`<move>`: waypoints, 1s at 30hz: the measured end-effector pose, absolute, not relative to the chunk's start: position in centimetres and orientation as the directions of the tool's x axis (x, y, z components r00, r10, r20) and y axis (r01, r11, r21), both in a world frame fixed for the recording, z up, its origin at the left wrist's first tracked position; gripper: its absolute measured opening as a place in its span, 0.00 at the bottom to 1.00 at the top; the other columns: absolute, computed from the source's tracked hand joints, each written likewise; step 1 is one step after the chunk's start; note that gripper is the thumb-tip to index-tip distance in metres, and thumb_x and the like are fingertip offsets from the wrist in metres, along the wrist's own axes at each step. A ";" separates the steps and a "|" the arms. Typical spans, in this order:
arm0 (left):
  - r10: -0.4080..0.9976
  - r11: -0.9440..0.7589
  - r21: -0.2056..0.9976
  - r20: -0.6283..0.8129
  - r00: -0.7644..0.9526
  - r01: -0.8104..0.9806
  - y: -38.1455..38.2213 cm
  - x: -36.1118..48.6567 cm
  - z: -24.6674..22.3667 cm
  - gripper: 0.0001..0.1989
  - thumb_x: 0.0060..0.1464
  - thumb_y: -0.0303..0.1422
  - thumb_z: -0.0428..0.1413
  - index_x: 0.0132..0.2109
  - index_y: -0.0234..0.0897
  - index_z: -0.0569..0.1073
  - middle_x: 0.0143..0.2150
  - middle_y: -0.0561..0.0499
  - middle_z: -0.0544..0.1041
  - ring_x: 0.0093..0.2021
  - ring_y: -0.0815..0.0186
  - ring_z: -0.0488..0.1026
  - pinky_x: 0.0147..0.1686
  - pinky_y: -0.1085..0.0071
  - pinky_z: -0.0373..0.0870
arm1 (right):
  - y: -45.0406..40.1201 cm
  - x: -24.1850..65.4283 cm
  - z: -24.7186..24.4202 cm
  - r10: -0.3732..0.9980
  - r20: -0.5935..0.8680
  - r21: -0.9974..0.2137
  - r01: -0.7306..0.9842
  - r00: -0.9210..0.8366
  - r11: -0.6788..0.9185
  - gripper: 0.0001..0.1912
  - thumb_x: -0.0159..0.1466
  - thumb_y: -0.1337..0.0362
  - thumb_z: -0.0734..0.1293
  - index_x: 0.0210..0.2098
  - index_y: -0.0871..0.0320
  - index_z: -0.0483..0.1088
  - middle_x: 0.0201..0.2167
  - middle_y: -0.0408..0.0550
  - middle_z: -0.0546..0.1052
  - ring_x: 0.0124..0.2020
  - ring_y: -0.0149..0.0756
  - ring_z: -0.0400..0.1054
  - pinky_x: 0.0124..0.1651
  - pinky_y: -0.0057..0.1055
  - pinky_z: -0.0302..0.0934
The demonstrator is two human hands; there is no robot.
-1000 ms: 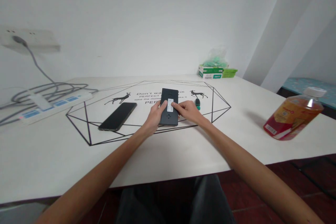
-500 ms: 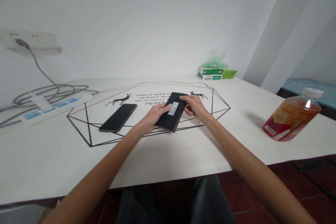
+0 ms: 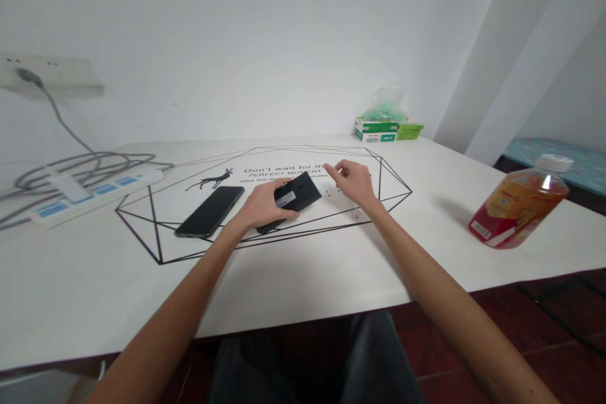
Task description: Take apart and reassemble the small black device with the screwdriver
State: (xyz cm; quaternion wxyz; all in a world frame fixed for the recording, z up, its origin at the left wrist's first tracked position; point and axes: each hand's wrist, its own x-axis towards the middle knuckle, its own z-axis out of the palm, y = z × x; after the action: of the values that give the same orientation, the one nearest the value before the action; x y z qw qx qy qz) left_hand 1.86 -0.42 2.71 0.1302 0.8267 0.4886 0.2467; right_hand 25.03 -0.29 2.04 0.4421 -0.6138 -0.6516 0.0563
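Note:
A flat black case [image 3: 303,191] with a white label is gripped by my left hand [image 3: 265,205], its fingers on the far side and thumb on the near side. It lies slanted, low over the white table. My right hand [image 3: 350,180] is off the case, to its right, with the index finger stretched out and the other fingers curled; nothing shows in it. Several tiny dark bits [image 3: 327,194] lie on the table between the case and my right hand. A black phone [image 3: 209,212] lies flat to the left of my left hand.
A power strip [image 3: 99,197] with coiled grey cables [image 3: 95,161] is at the left. At the right stands a bottle of orange drink [image 3: 518,205]. Green and white boxes [image 3: 377,128] under a plastic bag [image 3: 386,107] sit at the back of the white table [image 3: 293,290].
My right hand has let go of the black case and moved slightly up and right. The case has turned clockwise and shifted left in my left hand. The tiny bits now show.

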 end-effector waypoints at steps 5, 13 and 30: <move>0.852 -0.514 0.436 0.161 0.498 0.738 -0.5 1.4 3.0 0.40 0.34 0.39 0.64 0.58 0.34 0.69 0.55 0.43 0.73 0.54 0.51 0.69 0.54 0.61 0.64 | 1.3 28.8 0.4 0.880 0.359 -0.302 0.931 0.310 -0.204 0.23 0.60 0.47 0.63 0.41 0.60 0.72 0.39 0.59 0.77 0.44 0.51 0.71 0.41 0.39 0.63; 0.780 -0.596 0.381 0.064 0.623 0.707 -0.3 1.0 2.4 0.34 0.35 0.37 0.62 0.54 0.35 0.72 0.51 0.42 0.72 0.52 0.50 0.68 0.50 0.62 0.65 | 2.7 30.0 -0.6 0.913 0.207 -0.537 0.821 0.351 -0.194 0.16 0.53 0.54 0.69 0.31 0.63 0.73 0.31 0.60 0.78 0.38 0.48 0.74 0.36 0.35 0.66; 0.744 -0.665 0.284 0.169 0.646 0.691 -1.0 3.3 0.3 0.39 0.44 0.59 0.56 0.57 0.39 0.70 0.50 0.41 0.70 0.49 0.50 0.67 0.49 0.59 0.63 | 2.7 28.1 0.0 0.863 0.255 -0.966 0.071 0.436 0.249 0.10 0.55 0.65 0.67 0.31 0.57 0.59 0.17 0.42 0.74 0.18 0.37 0.73 0.20 0.32 0.71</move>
State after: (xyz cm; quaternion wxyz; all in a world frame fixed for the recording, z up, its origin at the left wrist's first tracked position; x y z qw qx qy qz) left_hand 3.26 -1.00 0.34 0.0970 0.9020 0.3978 0.1367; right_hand 28.10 2.66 0.04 0.6580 -0.5338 -0.4377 0.3008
